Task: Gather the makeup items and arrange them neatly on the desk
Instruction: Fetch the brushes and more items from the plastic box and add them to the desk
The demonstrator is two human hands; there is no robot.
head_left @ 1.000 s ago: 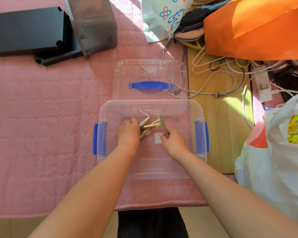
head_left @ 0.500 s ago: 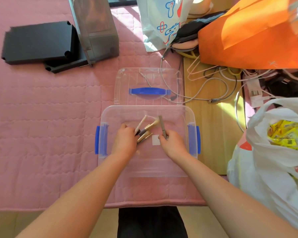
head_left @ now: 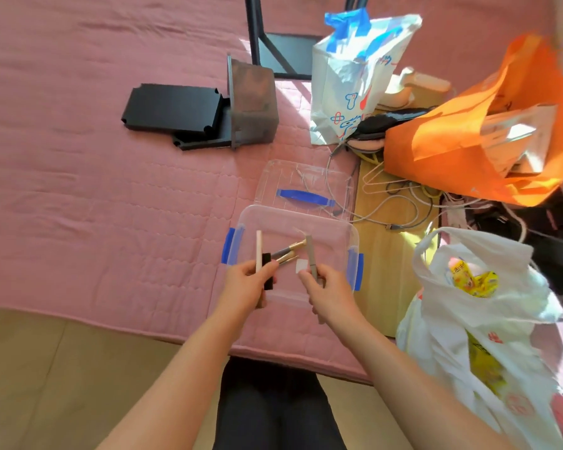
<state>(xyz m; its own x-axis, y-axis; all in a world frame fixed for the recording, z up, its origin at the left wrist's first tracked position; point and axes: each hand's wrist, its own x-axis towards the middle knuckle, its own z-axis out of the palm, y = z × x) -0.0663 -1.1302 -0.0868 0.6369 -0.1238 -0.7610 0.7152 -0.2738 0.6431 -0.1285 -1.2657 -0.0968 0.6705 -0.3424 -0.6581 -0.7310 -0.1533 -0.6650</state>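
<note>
Both hands work over the near rim of a clear bin (head_left: 333, 233) that sits on a pink quilt (head_left: 111, 206), close to the quilt's right edge. The left hand (head_left: 246, 285) is closed around a bunch of items: one cream stick (head_left: 259, 250) pointing straight up, one black piece (head_left: 267, 271), and gold-banded brushes (head_left: 288, 251) fanning to the right. There are two brushes at least; a third cannot be told apart. The right hand (head_left: 330, 289) pinches one grey stick (head_left: 311, 256), held upright. The two bunches are near each other but apart, above a white label (head_left: 301, 266) on the bin's floor.

The bin has two blue latches, one on each side. Its lid (head_left: 306, 180) lies flat just beyond it, with one blue handle.

Left of the bin the quilt lies broad and bare. Far behind sit two stacked black trays (head_left: 173, 107) touching a grey box (head_left: 252, 102). On the right a wood strip (head_left: 381, 264) is crowded: cables (head_left: 400, 206) trail across it, and three bags hem it in, namely a printed bag (head_left: 355, 76), an orange bag (head_left: 468, 134) and a white bag (head_left: 501, 277). The quilt's near edge runs slantwise below the forearms.
</note>
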